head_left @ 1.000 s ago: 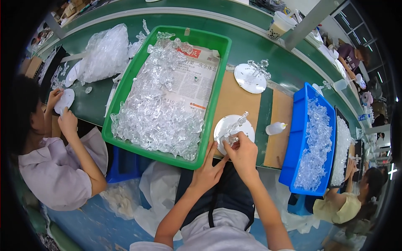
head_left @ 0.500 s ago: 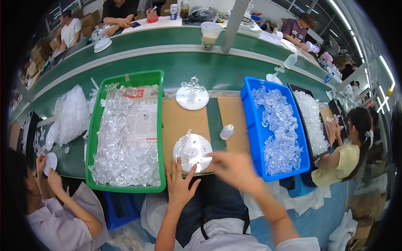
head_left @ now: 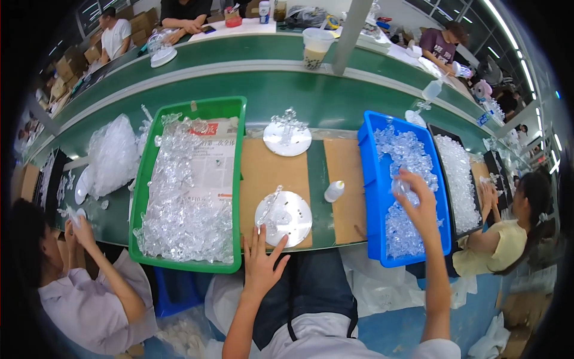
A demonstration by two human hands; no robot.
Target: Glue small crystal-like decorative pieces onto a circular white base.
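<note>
A round silvery-white disc (head_left: 296, 218) lies on the cardboard in front of me, with clear plastic pieces standing on its left part. My left hand (head_left: 262, 266) has its fingers spread, the tips at the disc's near edge. Over the blue bin (head_left: 375, 206) of small clear plastic pieces (head_left: 406, 238), my right hand (head_left: 421, 203) pinches a clear plastic piece (head_left: 399, 186) between thumb and fingers; its exact shape is hard to make out. Beyond the near disc stands a second white disc (head_left: 294, 145) carrying a cluster of clear pieces.
A green bin (head_left: 241, 179) with newspaper and clear pieces is at left. A small white squeeze bottle (head_left: 335, 191) stands right of the disc. A black tray (head_left: 460, 185) of clear beads sits beyond the blue bin. Co-workers sit at both sides; a drink cup (head_left: 315, 48) stands on the ledge.
My right hand has moved from the near disc rightward to the blue bin. My left hand stays at the disc's edge. The whole view has shifted slightly.
</note>
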